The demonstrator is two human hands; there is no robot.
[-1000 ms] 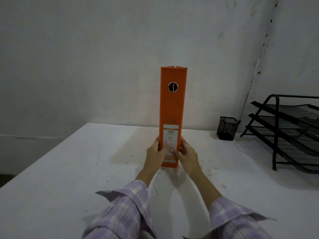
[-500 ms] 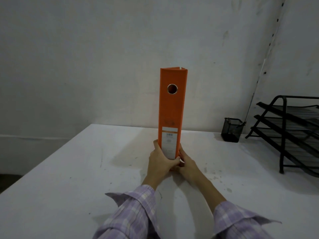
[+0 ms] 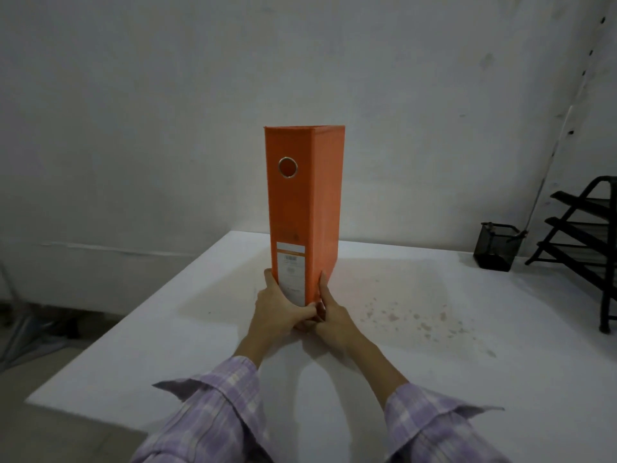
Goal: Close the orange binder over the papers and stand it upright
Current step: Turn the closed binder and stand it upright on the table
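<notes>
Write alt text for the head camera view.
An orange binder stands closed and upright on a white table, its spine facing the camera, with the left hand and right hand gripping its base from either side. A black mesh cup and a black tray rack sit at the right, by the wall.

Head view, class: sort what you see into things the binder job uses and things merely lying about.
In use:
orange binder
left hand
right hand
white table

Lying about:
black mesh pen pot
black tray rack
</notes>
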